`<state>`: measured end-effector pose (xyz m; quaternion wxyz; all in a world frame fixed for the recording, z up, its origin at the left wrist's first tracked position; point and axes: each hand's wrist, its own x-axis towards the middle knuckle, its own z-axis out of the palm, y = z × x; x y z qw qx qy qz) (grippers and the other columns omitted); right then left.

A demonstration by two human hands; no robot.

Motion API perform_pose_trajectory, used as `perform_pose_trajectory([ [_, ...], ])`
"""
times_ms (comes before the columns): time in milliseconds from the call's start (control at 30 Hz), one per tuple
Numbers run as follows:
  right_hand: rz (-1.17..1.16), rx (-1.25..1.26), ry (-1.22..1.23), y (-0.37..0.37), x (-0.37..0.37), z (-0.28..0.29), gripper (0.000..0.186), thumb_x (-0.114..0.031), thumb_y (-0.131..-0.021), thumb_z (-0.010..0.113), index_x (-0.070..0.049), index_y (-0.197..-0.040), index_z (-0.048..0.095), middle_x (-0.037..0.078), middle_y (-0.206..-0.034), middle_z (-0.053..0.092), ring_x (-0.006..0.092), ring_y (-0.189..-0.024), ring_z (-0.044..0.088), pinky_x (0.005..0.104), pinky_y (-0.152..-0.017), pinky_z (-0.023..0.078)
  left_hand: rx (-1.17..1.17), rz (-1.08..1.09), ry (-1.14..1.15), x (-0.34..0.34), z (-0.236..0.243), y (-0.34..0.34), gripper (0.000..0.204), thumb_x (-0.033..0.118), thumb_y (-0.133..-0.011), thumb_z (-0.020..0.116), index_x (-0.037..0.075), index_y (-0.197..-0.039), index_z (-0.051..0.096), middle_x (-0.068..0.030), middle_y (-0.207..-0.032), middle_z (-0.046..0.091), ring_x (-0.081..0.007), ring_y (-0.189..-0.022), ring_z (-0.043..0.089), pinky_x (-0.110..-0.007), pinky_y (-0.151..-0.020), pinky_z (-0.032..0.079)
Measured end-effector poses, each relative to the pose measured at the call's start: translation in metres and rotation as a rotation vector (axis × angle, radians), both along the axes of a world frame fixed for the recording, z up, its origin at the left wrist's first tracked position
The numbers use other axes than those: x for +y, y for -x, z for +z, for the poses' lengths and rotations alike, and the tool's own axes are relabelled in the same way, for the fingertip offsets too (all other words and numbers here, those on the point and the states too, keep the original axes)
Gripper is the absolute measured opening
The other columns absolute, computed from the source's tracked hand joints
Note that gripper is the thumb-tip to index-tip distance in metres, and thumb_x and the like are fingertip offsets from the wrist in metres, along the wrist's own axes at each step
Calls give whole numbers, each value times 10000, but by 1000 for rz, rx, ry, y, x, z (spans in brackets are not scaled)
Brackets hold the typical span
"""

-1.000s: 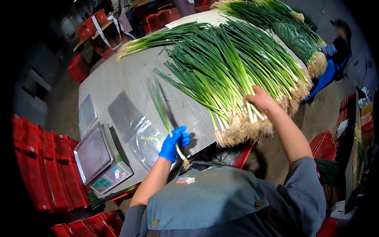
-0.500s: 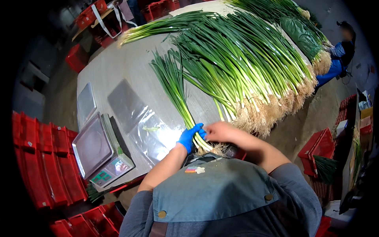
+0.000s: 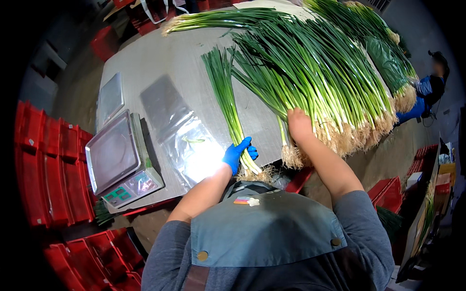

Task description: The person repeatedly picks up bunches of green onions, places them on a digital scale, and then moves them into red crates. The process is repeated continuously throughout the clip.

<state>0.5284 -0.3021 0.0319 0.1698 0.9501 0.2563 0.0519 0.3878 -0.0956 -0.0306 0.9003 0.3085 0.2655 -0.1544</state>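
Observation:
My left hand (image 3: 239,155), in a blue glove, is closed round a small bunch of long green onions (image 3: 229,119), roots toward me, leaves pointing away. My bare right hand (image 3: 299,123) has its fingers curled over stems at the near-left part of a large pile of onions (image 3: 330,87), whose pale roots lie along the table edge. Clear plastic bags (image 3: 177,138) lie left of the bunch, partly whited out by glare. A scale (image 3: 116,155) with a steel pan stands at the left, and a flat transparent stack (image 3: 110,97) lies behind it.
The grey table (image 3: 160,63) has more onions at its far side and a green-wrapped bundle (image 3: 383,60) at the right. Red crates (image 3: 48,169) are stacked at left and lower right (image 3: 386,194). A co-worker (image 3: 432,82) in dark clothing is beyond the table's right side.
Over the last second my left hand gained a fuller bunch. My right hand came over to it, then moved back up and right onto the pile. The view shifted slightly.

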Motion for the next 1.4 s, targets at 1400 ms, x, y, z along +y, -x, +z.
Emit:
perform_pose_trajectory([
  [1400,-862,1437,-1356,37,105,-71,535,-278,-722,749,36,-1109,554,178,-996,625,286,-825,632,411,-672,519,-74,-129,-145,22,-12,15,558,333,-827,668,77,-1274,454,-85,-1124,580,-208,-981,581,-349,-851,483],
])
